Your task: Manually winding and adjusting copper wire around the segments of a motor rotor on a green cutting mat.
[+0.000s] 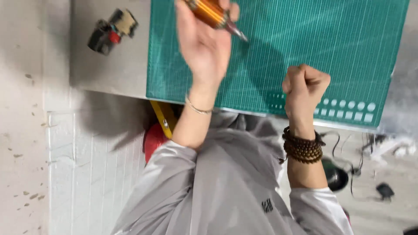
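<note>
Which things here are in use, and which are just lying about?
In use: orange metal tool with pointed tip in left hand; green gridded cutting mat under clenched right hand.
Lying about: black-and-red gadget; black cables; red stool.

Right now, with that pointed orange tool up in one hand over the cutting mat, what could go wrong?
1. The left hand grips the orange tool in the air with its metal tip bare; the right hand, a closed fist on the green cutting mat, lies near and could be jabbed.
2. The small black and red device sits near the table edge and might get knocked off.
</note>
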